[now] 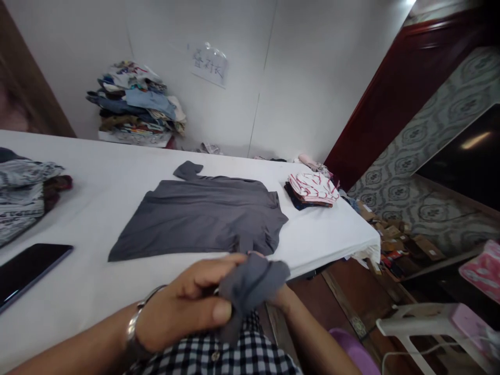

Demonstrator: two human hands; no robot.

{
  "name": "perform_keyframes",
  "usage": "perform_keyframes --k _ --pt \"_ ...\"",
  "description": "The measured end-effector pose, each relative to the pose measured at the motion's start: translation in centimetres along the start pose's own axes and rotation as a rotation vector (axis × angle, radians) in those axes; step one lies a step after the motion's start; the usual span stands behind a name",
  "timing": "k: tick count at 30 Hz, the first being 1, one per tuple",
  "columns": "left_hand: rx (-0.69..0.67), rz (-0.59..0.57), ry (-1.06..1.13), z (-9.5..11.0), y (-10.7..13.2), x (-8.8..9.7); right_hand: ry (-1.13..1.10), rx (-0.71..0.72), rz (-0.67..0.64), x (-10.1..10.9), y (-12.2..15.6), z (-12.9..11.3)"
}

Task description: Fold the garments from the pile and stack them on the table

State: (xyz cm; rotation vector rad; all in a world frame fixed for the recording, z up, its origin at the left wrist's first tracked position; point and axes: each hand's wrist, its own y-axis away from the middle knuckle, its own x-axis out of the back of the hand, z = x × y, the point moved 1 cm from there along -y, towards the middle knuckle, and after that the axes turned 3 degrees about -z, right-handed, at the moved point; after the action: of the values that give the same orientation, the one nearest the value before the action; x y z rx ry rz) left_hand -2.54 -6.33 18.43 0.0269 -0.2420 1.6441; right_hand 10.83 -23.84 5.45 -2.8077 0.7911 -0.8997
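A dark grey long-sleeved shirt (195,213) lies spread on the white table (89,166), its far sleeve bent back at the far side. The near sleeve (253,281) is lifted off the near edge toward my body. My left hand (191,297), with a silver bracelet on its wrist, pinches the cloth of this sleeve between thumb and fingers. Behind the bunched cuff is my right hand (283,299); the cloth hides most of its fingers, so its grip cannot be made out.
A folded stack of clothes (314,188) sits at the table's right end. Printed garments (23,192) and a phone (31,268) lie on the left. A tall clothes pile (136,104) stands by the wall. A white stool (425,323) is at lower right.
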Motion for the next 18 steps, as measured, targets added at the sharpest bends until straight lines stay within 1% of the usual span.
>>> perform_keyframes --k 1,2,4,6,8,9,11,13,14,15,16,18 --pt "-0.004 0.027 0.14 0.0 -1.1 -0.1 -0.143 -0.057 0.012 0.0 0.2 -0.3" --pt "-0.002 0.09 0.284 -0.5 -2.2 0.0 -0.26 -0.114 0.038 0.0 0.3 -0.5" --pt "0.047 0.284 0.509 -2.5 -4.2 0.7 -0.383 -0.196 0.126 0.3 0.3 -0.7" --pt "0.142 0.442 0.629 -5.0 -5.9 1.6 -0.422 -0.239 0.212 0.8 -0.2 -0.9" --pt "0.216 0.532 0.684 -6.8 -7.1 2.6 -0.485 -0.264 0.23 1.4 -1.1 -0.9" --pt "0.214 0.559 0.7 -7.1 -7.6 3.2 -0.524 -0.272 0.215 1.7 -1.7 -0.9" --pt "0.118 0.597 0.696 -6.7 -8.3 4.7 -0.574 -0.278 0.202 2.5 -3.1 -0.7" --pt "-0.012 0.606 0.577 -5.3 -9.3 6.6 -0.585 -0.275 0.225 3.6 -5.0 -0.3" --pt "-0.055 0.606 0.49 -4.7 -10.0 7.7 -0.589 -0.264 0.252 4.1 -6.3 0.0" --pt "-0.066 0.607 0.397 -4.3 -10.7 8.9 -0.595 -0.247 0.285 4.6 -7.7 0.3" --pt "-0.043 0.608 0.313 -4.2 -11.5 10.1 -0.601 -0.227 0.312 5.0 -9.1 0.7" --pt "0.086 0.61 0.19 -4.9 -12.5 12.5 -0.59 -0.2 0.324 5.5 -11.8 1.7"
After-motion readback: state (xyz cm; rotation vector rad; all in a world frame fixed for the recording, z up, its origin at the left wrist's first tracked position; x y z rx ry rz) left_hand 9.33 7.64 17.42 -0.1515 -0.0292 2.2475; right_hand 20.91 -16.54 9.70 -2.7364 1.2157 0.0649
